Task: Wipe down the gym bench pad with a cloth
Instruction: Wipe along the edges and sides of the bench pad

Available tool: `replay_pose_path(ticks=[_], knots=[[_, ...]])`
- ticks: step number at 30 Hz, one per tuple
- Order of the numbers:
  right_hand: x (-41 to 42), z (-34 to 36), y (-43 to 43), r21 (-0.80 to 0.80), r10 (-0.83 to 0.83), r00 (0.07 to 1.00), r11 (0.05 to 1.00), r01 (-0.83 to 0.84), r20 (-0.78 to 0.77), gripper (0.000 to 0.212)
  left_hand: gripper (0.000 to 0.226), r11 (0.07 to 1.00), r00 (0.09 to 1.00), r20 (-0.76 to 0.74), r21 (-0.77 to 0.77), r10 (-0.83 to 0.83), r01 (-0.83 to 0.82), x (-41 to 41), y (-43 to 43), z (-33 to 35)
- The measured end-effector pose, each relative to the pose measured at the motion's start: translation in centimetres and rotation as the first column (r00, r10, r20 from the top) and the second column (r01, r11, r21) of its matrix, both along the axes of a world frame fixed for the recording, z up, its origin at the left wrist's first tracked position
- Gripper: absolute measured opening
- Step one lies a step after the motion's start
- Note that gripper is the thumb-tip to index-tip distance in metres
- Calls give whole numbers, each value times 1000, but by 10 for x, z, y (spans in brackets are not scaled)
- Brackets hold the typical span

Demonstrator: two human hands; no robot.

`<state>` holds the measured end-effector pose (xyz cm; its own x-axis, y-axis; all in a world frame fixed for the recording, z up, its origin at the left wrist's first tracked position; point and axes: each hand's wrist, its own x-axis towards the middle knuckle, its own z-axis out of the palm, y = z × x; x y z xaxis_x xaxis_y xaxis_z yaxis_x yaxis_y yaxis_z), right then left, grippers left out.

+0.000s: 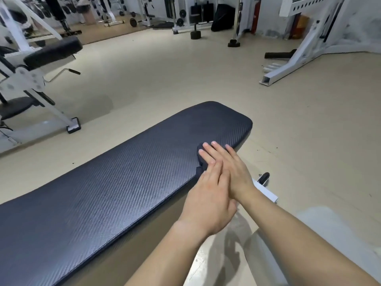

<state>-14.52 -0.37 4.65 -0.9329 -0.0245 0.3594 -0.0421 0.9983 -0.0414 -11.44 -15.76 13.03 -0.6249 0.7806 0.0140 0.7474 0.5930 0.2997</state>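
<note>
Left hand (208,203) lies over right hand (231,170) — grips released — pressing cloth (201,170) onto pad (123,182)

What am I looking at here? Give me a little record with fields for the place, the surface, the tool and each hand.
place: gym with a beige floor
surface: dark textured bench pad
tool: dark cloth on the pad near its right edge, mostly hidden under fingers
right hand: right hand flat on the cloth, fingers straight
left hand: left hand laid over the right one
</note>
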Motion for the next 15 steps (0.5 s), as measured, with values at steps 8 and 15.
replay_pose_path(ticks=[8,15], knots=[[4,-8,-18,-309,-320,937,913,267,-136,77,14,742,534,819,221,212,-633,24,-8,-29],[14,-20,-60,-156,-105,961,985,66,-257,81,50,457,12,999,28,-38,-889,23,-24,-40]])
